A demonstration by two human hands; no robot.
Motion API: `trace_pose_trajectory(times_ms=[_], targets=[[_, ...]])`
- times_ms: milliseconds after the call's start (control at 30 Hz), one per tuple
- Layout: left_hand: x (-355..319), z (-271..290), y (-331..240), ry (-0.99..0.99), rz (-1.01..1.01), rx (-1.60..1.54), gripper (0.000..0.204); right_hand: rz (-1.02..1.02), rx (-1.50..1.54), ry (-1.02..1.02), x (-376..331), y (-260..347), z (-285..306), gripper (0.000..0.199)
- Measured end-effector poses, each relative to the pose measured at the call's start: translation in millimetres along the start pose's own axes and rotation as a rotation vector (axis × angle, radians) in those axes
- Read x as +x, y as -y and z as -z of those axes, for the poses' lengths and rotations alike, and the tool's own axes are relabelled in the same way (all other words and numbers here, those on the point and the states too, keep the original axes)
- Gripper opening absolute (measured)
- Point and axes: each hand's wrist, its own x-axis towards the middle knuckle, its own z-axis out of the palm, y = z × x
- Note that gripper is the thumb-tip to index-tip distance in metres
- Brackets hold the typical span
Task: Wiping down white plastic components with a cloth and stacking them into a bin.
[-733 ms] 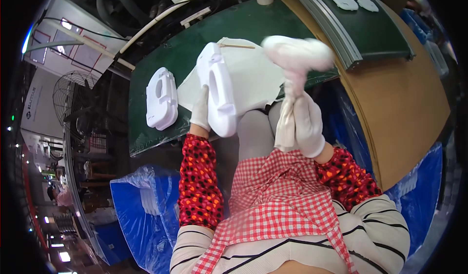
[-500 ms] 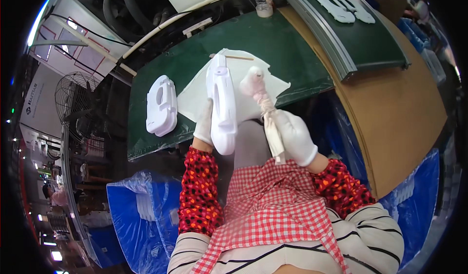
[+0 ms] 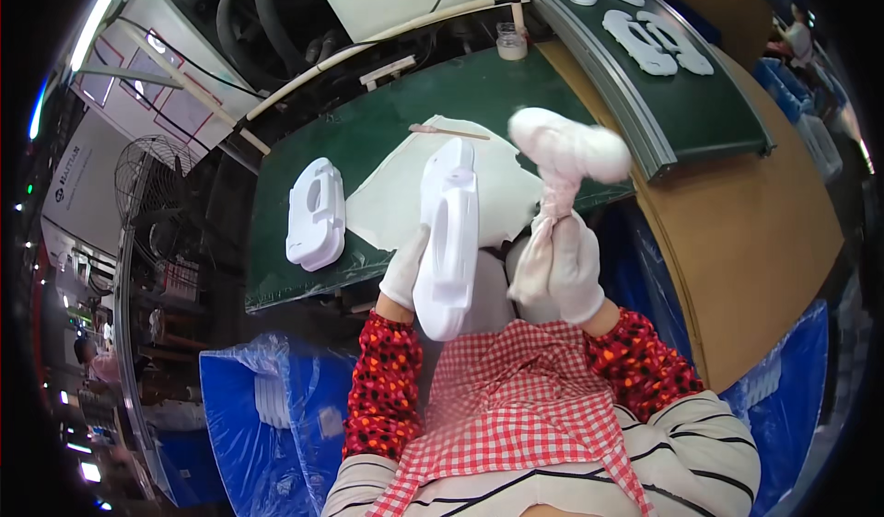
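My left hand (image 3: 403,273), in a white glove, grips a white plastic case-shaped part (image 3: 468,250) by its left side. The part stands on edge in front of me, its long handle-like opening showing. My right hand (image 3: 577,273), also gloved, is closed round the gathered neck of a white cloth bundle (image 3: 564,151). The bundle's padded head points up and away, to the right of the part and apart from it. A second white plastic part (image 3: 322,245) lies on the table at the left. Beneath the held part spreads a white sheet (image 3: 387,195) with a thin stick (image 3: 460,134) on it.
The green table (image 3: 368,121) carries a small jar (image 3: 511,43) at its far edge. A belt conveyor (image 3: 635,103) at the right bears several white parts (image 3: 635,43), with cardboard (image 3: 755,241) beside it. Blue lined bins (image 3: 239,406) flank me; a fan (image 3: 152,185) stands left.
The cloth bundle has swung up and to the right, its head now tipped rightward. The held part appears a little lower and farther right; the whole view has shifted slightly too.
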Motion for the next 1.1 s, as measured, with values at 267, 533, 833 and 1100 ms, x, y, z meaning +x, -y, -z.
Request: trace_pose_trajectory(times_ms=[267, 533, 833, 1100], targets=[[-17.6, -19.6, 1.2, -0.07, -0.071, 0.071, 0.049, -0.297, -0.108, 0.017, 23.9, -81.8, 3.2, 0.037], [-20.4, -9.3, 4.4, 0.125, 0.022, -0.169, 0.044, -0.134, -0.882, 0.264, 79.2, -177.6, 6.8, 0.04], [-39.4, -30.0, -5.9, 0.082, 0.085, 0.199, 0.047, -0.817, 0.065, 0.361, 81.4, -120.2, 18.5, 0.045], [-25.5, -0.8, -8.9, 0.134, -0.29, 0.381, 0.044, -0.833, 0.724, 0.442, 46.7, -90.3, 22.2, 0.04]])
